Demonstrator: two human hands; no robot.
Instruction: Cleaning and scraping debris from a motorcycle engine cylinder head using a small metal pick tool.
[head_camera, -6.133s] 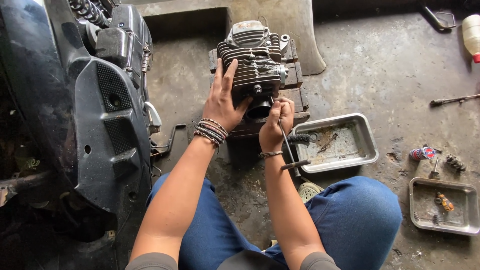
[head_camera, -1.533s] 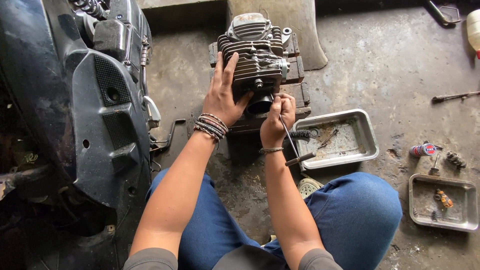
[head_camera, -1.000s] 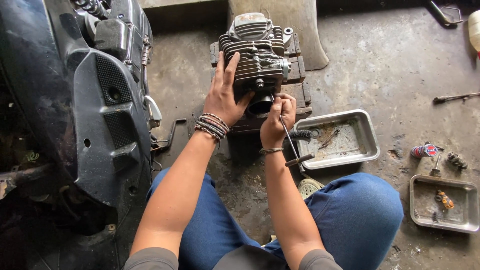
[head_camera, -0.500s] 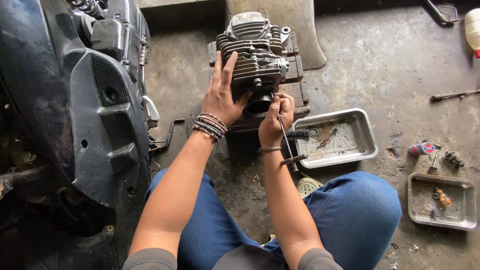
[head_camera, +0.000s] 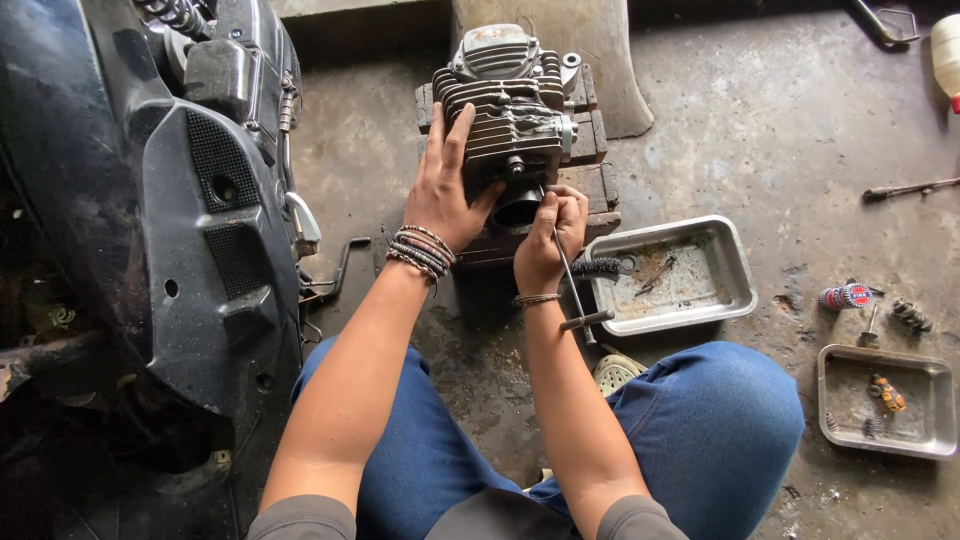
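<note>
Head view, looking straight down: a finned engine cylinder (head_camera: 505, 120) stands on stacked wooden blocks (head_camera: 590, 185) in the upper middle of the frame, its round port turned towards the person. The left hand (head_camera: 445, 190) lies flat and wide against the fins on the cylinder's left side, fingers spread upward, bracing the casting. The right hand (head_camera: 550, 235) is closed in a fist around a T-handle tool (head_camera: 575, 290), whose shaft runs down and right from the fist to a short crossbar just above the knee; the working end is hidden behind the knuckles at the dark port (head_camera: 518, 208), so what it bites on I cannot tell.

To do this step well, I judge the bracing palm matters most: the cylinder sits on loose blocks and could rock, so firm pressure should stay opposite the tool's push. Keeping the shaft in line with the port should keep the tip from slipping.

Just right of the fist lies a metal tray (head_camera: 725, 290) holding a wire brush (head_camera: 600, 267). A smaller tray (head_camera: 835, 400) sits at lower right. A black motorcycle body (head_camera: 150, 200) fills the left side.
</note>
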